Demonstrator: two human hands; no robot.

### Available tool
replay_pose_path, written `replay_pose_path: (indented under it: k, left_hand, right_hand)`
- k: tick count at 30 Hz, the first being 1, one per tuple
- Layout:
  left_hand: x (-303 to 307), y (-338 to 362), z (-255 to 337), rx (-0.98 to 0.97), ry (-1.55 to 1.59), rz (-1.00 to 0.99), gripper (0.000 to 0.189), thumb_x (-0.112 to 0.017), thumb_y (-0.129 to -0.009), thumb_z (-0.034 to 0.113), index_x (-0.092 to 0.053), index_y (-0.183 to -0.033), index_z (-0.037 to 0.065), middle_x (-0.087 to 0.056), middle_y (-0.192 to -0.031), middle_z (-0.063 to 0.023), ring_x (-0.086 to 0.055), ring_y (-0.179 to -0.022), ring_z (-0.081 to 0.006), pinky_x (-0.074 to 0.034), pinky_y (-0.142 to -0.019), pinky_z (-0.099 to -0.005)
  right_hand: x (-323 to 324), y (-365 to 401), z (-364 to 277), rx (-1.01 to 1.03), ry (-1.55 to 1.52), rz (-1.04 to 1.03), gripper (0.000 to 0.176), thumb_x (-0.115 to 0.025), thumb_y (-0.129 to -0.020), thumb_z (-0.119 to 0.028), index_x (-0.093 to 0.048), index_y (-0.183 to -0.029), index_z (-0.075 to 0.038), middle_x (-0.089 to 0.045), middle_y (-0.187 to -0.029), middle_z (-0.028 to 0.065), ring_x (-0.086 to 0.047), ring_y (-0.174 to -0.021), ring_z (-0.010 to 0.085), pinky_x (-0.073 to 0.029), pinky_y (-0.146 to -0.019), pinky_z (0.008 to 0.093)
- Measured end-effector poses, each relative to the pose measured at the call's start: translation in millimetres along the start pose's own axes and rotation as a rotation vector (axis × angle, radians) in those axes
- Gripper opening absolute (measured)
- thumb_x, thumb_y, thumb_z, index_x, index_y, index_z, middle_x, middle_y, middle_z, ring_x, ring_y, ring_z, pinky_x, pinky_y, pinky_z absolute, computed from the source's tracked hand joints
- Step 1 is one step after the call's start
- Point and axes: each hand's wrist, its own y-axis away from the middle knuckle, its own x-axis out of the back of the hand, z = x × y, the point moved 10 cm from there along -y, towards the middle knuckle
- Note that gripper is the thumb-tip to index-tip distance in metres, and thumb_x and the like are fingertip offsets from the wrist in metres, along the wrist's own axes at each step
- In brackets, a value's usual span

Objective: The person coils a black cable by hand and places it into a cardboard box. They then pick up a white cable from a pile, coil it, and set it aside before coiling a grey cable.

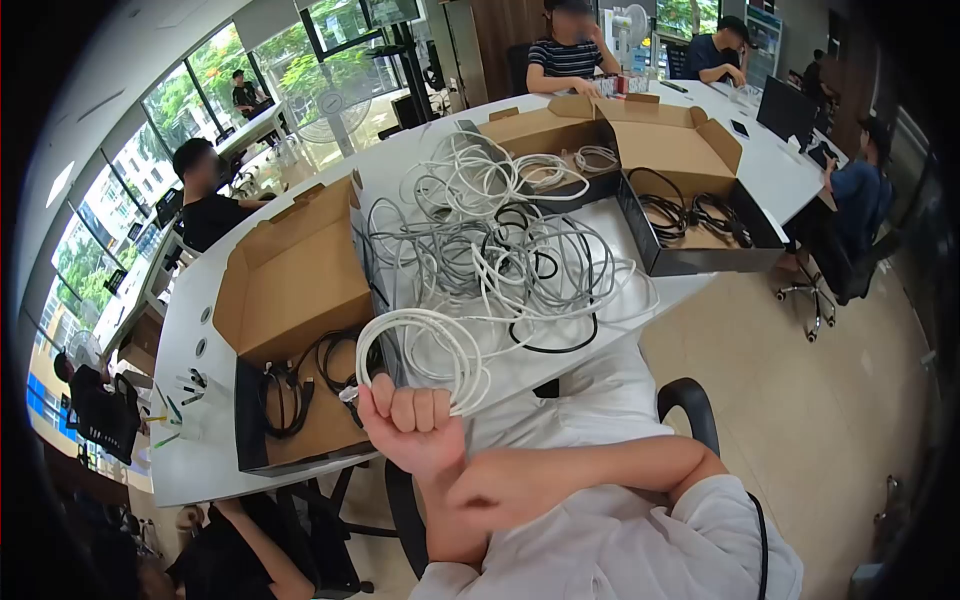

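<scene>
My left hand (412, 415) is closed in a fist around a coiled white network cable (455, 345). Its loops stand up above the fingers, and a clear plug (348, 394) pokes out beside the thumb. My right arm crosses in front of my body, and my right hand (485, 495) rests against my left forearm; its fingers are hidden. Just beyond the held coil, a tangled heap of white, grey and black cables (470, 245) spreads over the table. To the left, an open cardboard box (285, 275) contains black cables (288, 398).
A second open box (715, 262) at right holds black cable coils (690, 215). Behind the heap, another box (545, 125) has white cables inside. Pens (192, 382) stand on the white table (190, 465) at left. Several people sit around; one person's arm (265, 550) shows at lower left.
</scene>
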Motion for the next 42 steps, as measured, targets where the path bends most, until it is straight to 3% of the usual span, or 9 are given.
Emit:
replay_pose_path:
  k: [5,8,12,20,24,27,34,36,42]
  left_hand:
    - [-11.4,12.2,-9.8,0.021,0.041,0.017,0.039,-0.024,-0.103,0.035,-0.027,-0.067,0.018,-0.017,-0.043,0.0061,-0.011,-0.037,-0.0082,-0.016,-0.041,-0.0269]
    - [-14.3,17.0,-21.1,0.054,0.000,0.003,0.040,-0.023,-0.103,0.035,-0.027,-0.067,0.018,-0.017,-0.043,0.0065,-0.011,-0.037,-0.0079,-0.016,-0.040,-0.0267]
    - [-20.1,22.3,-39.7,0.090,-0.020,0.017,0.040,-0.023,-0.104,0.035,-0.027,-0.068,0.018,-0.016,-0.044,0.0070,-0.010,-0.037,-0.0075,-0.016,-0.040,-0.0264]
    - [-31.8,34.2,-58.8,0.143,-0.041,0.014,0.039,-0.023,-0.104,0.035,-0.028,-0.069,0.018,-0.015,-0.044,0.0073,-0.009,-0.038,-0.0079,-0.016,-0.040,-0.0263]
    - [-24.0,34.8,-59.6,0.182,0.001,0.038,0.038,-0.023,-0.104,0.034,-0.028,-0.070,0.018,-0.014,-0.045,0.0073,-0.008,-0.038,-0.0083,-0.016,-0.040,-0.0264]
    - [-20.1,31.5,-60.6,0.186,0.002,0.083,0.038,-0.025,-0.104,0.034,-0.028,-0.070,0.018,-0.014,-0.046,0.0073,-0.008,-0.039,-0.0085,-0.015,-0.040,-0.0265]
    - [2.4,12.1,-33.2,0.031,-0.080,0.193,0.040,-0.031,-0.102,0.041,-0.030,-0.069,0.018,-0.013,-0.047,0.0078,-0.010,-0.041,-0.0075,-0.014,-0.043,-0.0274]
    - [2.2,11.1,-30.0,-0.013,-0.177,0.190,0.042,-0.033,-0.101,0.043,-0.031,-0.068,0.018,-0.015,-0.048,0.0072,-0.012,-0.042,-0.0082,-0.014,-0.044,-0.0278]
    - [11.5,24.4,-53.2,0.089,-0.143,0.083,0.043,-0.031,-0.101,0.045,-0.029,-0.068,0.017,-0.018,-0.048,0.0064,-0.013,-0.043,-0.0091,-0.015,-0.045,-0.0289]
  right_hand:
    - [84.2,68.6,55.3,-0.248,0.014,0.711,0.022,-0.053,-0.089,-0.013,-0.051,-0.071,-0.001,-0.046,-0.056,0.0030,-0.040,-0.053,0.0082,-0.033,-0.049,0.0275]
    - [97.4,99.8,95.9,-0.202,-0.535,0.877,0.018,-0.055,-0.092,-0.015,-0.055,-0.078,-0.003,-0.052,-0.067,-0.0011,-0.043,-0.059,0.0043,-0.034,-0.051,0.0235]
    - [98.7,112.4,76.6,-0.167,-0.515,0.934,0.009,-0.058,-0.092,-0.012,-0.058,-0.096,-0.004,-0.058,-0.081,-0.0023,-0.051,-0.069,0.0038,-0.039,-0.057,0.0199]
    - [109.4,122.6,63.6,-0.111,-0.369,0.900,0.037,-0.061,-0.089,-0.007,-0.052,-0.124,-0.001,-0.066,-0.091,0.0045,-0.060,-0.079,0.0071,-0.047,-0.066,0.0213]
    - [203.2,162.7,33.8,-0.113,-0.075,1.143,0.073,-0.057,-0.090,-0.008,-0.012,-0.147,-0.002,-0.067,-0.084,0.0109,-0.062,-0.061,0.0112,-0.047,-0.051,0.0218]
    - [278.6,184.6,43.7,-0.071,-0.321,1.313,0.071,-0.054,-0.091,-0.014,-0.011,-0.145,0.003,-0.066,-0.081,0.0107,-0.054,-0.054,0.0086,-0.040,-0.045,0.0200]
    - [173.0,129.7,34.8,-0.160,-0.097,1.045,0.024,-0.055,-0.093,-0.016,-0.064,-0.108,0.000,-0.064,-0.078,0.0029,-0.052,-0.063,0.0055,-0.038,-0.052,0.0190]
    - [135.0,115.2,59.9,-0.304,-0.174,0.938,0.027,-0.055,-0.093,-0.015,-0.061,-0.114,0.000,-0.067,-0.092,0.0078,-0.060,-0.077,0.0098,-0.045,-0.060,0.0211]
    - [99.4,89.5,95.7,-0.214,-0.666,0.849,0.038,-0.050,-0.095,-0.016,-0.049,-0.127,0.004,-0.056,-0.126,0.0194,-0.057,-0.113,0.0237,-0.048,-0.089,0.0328]
